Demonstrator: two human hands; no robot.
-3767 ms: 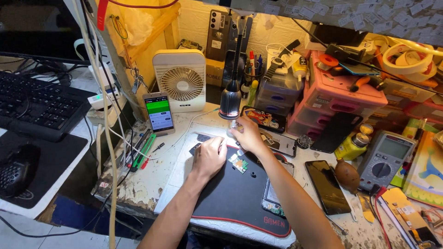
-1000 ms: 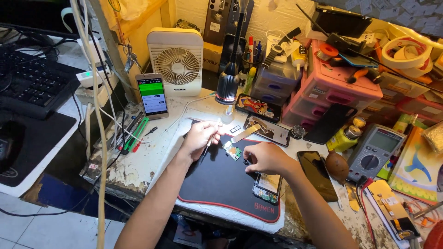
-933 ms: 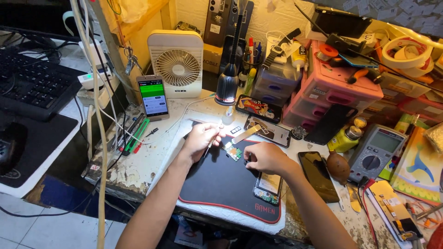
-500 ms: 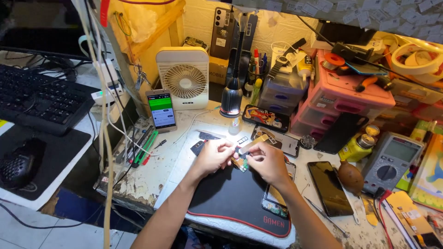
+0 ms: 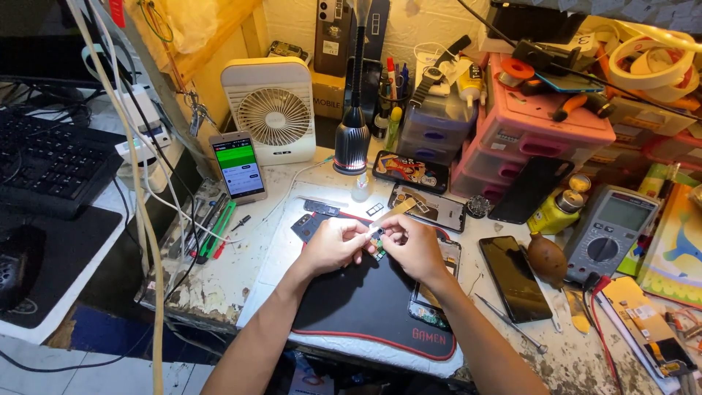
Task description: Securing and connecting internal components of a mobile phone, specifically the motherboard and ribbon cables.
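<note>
A small electronic part, apparently a green circuit piece though too small to tell for sure, is pinched between both hands just above the far edge of a black work mat, under the light of a gooseneck lamp. The left hand is closed around the part's left side with thumb and fingers. The right hand is also closed, its fingertips meeting the left hand's at the part; whether it also holds a fine tool cannot be told. This looks like a close handling step in phone repair: the part is being held, turned or fitted by the fingertips. A next move would seem to call for a steady, light grip and careful aim. An opened phone lies on the mat just under the right wrist. Further out, two dark phones rest on the worn white bench, a phone with a lit green screen leans at the left, a white desk fan stands behind it, and a multimeter sits at the right.
</note>
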